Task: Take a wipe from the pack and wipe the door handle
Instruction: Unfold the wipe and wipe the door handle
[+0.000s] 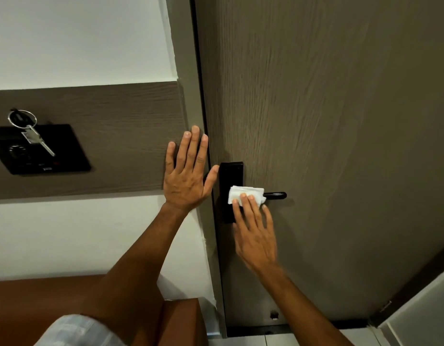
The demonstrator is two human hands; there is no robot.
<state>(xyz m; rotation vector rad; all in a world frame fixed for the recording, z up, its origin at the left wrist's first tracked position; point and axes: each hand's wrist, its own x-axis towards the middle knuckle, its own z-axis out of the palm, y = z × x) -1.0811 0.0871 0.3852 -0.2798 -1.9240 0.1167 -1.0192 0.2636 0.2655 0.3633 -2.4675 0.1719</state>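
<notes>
A black lever door handle (275,195) sticks out to the right from a black backplate (230,176) on a grey-brown wood-grain door. A white wipe (244,193) is folded over the lever near the backplate, hiding that part. My right hand (254,233) presses the wipe against the handle with its fingertips. My left hand (188,173) lies flat with fingers spread on the door frame and wall panel, just left of the backplate. No wipe pack is in view.
A black wall plate (41,151) with a key on a ring (31,131) hangs at the left. A brown upholstered seat (41,300) stands below it. A door stop (274,315) sits low on the door.
</notes>
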